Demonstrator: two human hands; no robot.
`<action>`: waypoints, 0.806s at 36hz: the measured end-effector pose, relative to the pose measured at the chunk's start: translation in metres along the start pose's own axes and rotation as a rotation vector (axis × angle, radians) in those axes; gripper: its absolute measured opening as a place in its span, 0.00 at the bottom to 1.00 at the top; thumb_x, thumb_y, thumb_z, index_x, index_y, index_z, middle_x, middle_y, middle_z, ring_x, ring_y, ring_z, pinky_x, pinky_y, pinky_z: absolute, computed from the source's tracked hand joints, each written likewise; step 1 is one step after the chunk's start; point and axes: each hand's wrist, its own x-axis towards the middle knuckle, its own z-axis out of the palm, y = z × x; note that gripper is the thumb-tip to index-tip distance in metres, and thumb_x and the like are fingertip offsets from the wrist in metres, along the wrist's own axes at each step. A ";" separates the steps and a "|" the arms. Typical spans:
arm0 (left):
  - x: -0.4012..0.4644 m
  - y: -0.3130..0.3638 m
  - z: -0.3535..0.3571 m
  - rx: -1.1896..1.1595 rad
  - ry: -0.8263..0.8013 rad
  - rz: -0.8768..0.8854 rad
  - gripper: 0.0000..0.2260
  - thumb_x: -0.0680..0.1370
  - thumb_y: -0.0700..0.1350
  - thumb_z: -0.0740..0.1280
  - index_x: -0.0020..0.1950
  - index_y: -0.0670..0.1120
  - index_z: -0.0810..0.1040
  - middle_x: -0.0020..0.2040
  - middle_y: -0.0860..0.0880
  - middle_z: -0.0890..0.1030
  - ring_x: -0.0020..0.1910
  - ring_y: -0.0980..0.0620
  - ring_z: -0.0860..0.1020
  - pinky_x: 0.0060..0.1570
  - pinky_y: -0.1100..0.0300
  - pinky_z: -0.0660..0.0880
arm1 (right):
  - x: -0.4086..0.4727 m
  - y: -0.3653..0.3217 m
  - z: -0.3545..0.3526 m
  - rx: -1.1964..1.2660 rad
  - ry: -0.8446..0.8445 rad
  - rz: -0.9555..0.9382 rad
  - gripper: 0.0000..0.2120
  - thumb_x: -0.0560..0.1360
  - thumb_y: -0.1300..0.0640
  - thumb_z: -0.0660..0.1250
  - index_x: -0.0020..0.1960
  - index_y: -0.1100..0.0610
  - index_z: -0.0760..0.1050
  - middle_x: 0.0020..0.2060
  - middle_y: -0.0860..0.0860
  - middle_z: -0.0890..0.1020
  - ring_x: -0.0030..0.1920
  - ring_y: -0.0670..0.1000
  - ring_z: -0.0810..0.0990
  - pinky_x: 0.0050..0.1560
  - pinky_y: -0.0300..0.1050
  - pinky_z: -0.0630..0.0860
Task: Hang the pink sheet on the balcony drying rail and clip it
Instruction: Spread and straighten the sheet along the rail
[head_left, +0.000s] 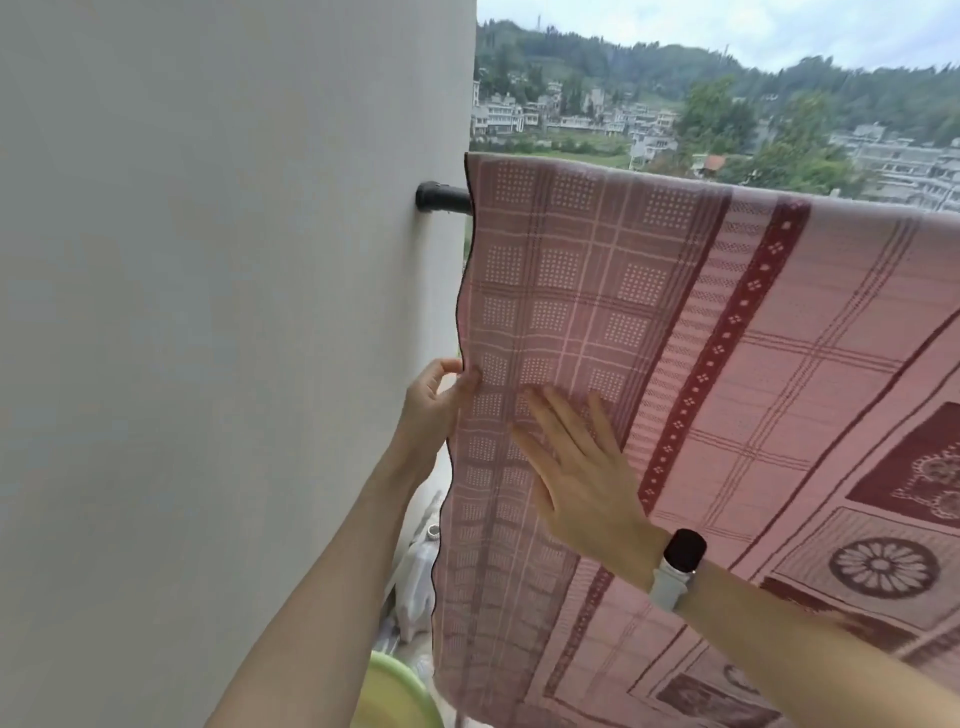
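The pink sheet, patterned with white checks and dark red bands, hangs draped over the black drying rail, whose end meets the wall at the left. My left hand pinches the sheet's left hem about midway down. My right hand lies flat on the cloth with fingers spread, just right of that hem; a white-strapped watch is on its wrist. No clip is in view. Most of the rail is hidden under the sheet.
A white wall fills the left side, close to the sheet's edge. Below, a green basin and whitish bags sit on the floor. Beyond the rail are houses and wooded hills.
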 end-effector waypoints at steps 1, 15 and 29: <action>-0.003 -0.010 -0.002 0.024 -0.066 -0.041 0.17 0.75 0.50 0.67 0.59 0.41 0.72 0.52 0.45 0.82 0.48 0.49 0.82 0.47 0.57 0.78 | -0.008 -0.001 0.008 -0.004 -0.042 -0.008 0.23 0.73 0.53 0.54 0.67 0.55 0.67 0.72 0.57 0.63 0.73 0.56 0.56 0.70 0.64 0.52; -0.035 -0.099 -0.017 0.315 0.283 -0.192 0.14 0.65 0.60 0.68 0.37 0.49 0.81 0.38 0.38 0.82 0.34 0.48 0.77 0.40 0.47 0.76 | -0.070 -0.011 0.058 0.114 -0.269 -0.027 0.24 0.73 0.55 0.50 0.68 0.56 0.66 0.72 0.57 0.62 0.73 0.56 0.57 0.71 0.58 0.57; -0.049 -0.102 0.016 0.843 0.526 0.190 0.25 0.75 0.48 0.63 0.70 0.46 0.61 0.69 0.42 0.66 0.68 0.44 0.64 0.65 0.43 0.62 | -0.082 0.011 0.074 0.202 0.163 0.085 0.21 0.70 0.64 0.59 0.63 0.55 0.69 0.67 0.55 0.67 0.66 0.57 0.66 0.64 0.65 0.63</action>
